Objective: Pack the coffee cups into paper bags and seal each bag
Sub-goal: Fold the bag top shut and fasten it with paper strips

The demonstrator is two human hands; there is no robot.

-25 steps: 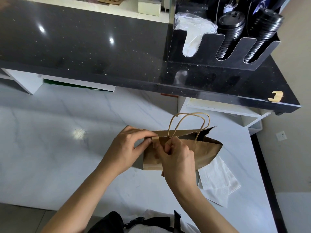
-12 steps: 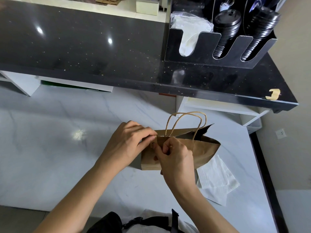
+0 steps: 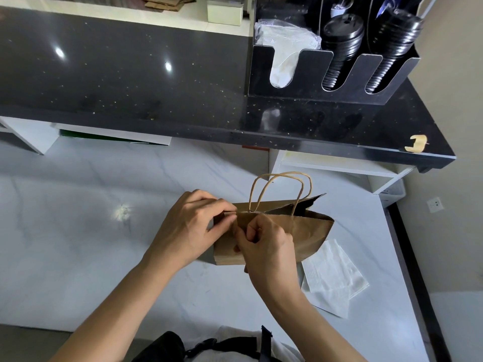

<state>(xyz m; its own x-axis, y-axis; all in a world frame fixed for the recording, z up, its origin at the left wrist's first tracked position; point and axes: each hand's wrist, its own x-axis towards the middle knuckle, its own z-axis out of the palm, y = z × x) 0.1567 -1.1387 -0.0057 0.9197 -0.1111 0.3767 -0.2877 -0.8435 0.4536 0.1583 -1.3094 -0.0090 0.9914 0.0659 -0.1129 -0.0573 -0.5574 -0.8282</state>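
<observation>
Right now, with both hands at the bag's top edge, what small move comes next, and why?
Probably work along the rim toward its far end. The left hand and right hand pinch the paper bag at its near end, where the edges meet, while the far end gapes open past the handles, so the seal looks unfinished.

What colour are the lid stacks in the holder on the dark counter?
Black, both lid stacks, standing in the black holder; seen in the head view.

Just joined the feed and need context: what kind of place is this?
Probably a café's takeaway counter: stacked black cup lids in a black organizer on the dark counter, and both hands at a brown paper bag with twine handles.
</observation>
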